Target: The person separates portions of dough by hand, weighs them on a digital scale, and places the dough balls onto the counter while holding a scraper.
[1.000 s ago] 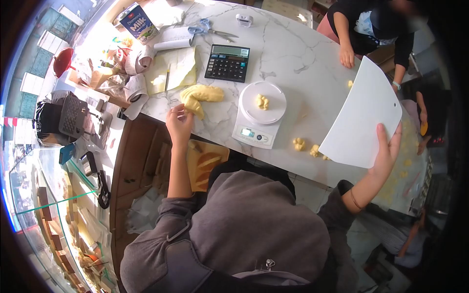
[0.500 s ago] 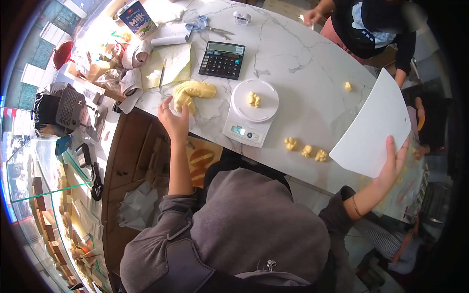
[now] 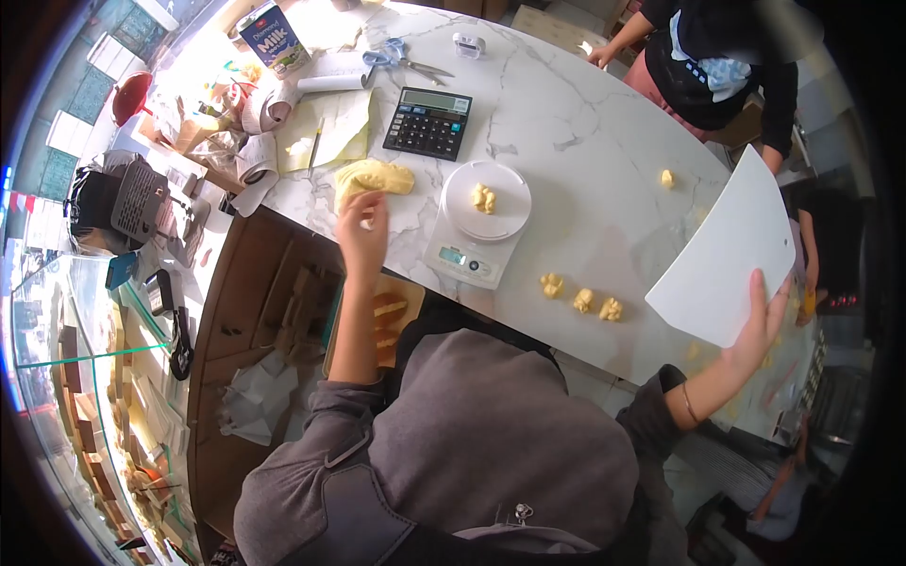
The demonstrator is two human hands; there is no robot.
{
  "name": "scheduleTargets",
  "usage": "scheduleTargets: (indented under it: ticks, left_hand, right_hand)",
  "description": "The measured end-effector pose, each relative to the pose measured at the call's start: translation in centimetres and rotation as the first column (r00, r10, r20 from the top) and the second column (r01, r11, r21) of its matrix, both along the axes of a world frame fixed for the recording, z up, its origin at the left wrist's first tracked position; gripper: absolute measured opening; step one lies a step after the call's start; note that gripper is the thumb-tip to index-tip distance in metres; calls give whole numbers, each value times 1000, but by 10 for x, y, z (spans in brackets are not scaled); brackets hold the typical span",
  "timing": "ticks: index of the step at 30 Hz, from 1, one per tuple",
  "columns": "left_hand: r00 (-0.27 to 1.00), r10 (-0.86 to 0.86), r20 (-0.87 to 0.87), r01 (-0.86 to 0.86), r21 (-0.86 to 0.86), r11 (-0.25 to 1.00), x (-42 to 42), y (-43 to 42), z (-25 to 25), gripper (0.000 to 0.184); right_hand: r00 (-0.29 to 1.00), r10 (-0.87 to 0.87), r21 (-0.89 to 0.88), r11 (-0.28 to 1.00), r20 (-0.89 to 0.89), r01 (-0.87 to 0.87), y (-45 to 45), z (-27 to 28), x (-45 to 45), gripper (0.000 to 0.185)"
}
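Observation:
My left hand [image 3: 363, 241] is at the near end of a soft yellow dough piece [image 3: 377, 176], with its fingers curled in and closed on the dough; the fingertips partly hide that end. My right hand [image 3: 758, 316] grips the lower edge of a large white plastic sheet [image 3: 722, 255] with a small hole, held tilted above the table's right side. Between the hands stands a white kitchen scale [image 3: 467, 262] with a small lumpy dough piece [image 3: 484, 198] on its plate. Three dough lumps [image 3: 584, 301] sit in a row right of the scale.
A black calculator [image 3: 429, 123] lies behind the scale on the marble table [image 3: 566, 141]. Blue-handled scissors [image 3: 401, 61], papers [image 3: 330, 132] and a milk carton [image 3: 274, 40] are at the back left. One dough bit [image 3: 667, 178] lies farther right. Another person [image 3: 698, 75] stands across the table.
My left hand's spread fingers have curled in at the near end of the dough. My right hand still holds the white sheet. The other person's hand across the table has shifted slightly.

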State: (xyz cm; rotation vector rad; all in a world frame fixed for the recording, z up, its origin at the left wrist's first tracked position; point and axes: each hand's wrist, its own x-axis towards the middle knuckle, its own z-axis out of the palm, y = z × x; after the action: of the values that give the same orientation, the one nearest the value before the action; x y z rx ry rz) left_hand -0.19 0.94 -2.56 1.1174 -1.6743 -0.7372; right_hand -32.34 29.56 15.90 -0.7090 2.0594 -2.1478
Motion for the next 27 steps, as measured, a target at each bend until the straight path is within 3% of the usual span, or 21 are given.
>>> scheduleTargets:
  ticks: [4, 7, 10, 14, 17, 20, 21, 24, 27]
  left_hand:
    - [957, -285, 47, 285, 4, 958, -45, 8, 22, 17]
    - [928, -348, 135, 335, 111, 936, -78, 3, 20, 26]
    - [834, -424, 353, 405, 129, 905, -94, -5, 18, 37]
    - [749, -540, 384, 461, 283, 841, -105, -5, 15, 29]
    - [718, -568, 402, 500, 269, 823, -108, 0, 26, 21]
    - [735, -587, 340, 588, 113, 801, -115, 19, 32, 19]
    - [734, -646, 210, 639, 109, 762, -121, 28, 36, 19]
    - [629, -734, 255, 744, 73, 664, -153, 60, 49, 17]
    - [417, -738, 531, 829, 110, 548, -191, 83, 10, 10]
  right_hand:
    - [999, 18, 9, 1000, 34, -18, -3, -5, 4, 51]
    - [999, 10, 25, 1000, 33, -11, 0, -12, 5, 52]
    - [999, -19, 20, 1000, 46, 18, 2, -16, 10, 52]
    - [996, -58, 19, 998, 72, 56, 14, -25, 13, 54]
    - [995, -78, 30, 997, 64, 76, 22, -30, 11, 54]
    - [993, -104, 39, 994, 59, 102, 28, -29, 10, 54]
    - [991, -118, 33, 993, 65, 116, 30, -28, 8, 54]
    - [984, -159, 51, 987, 82, 156, 39, -27, 6, 54]
    - [976, -209, 112, 973, 65, 201, 45, -27, 4, 56]
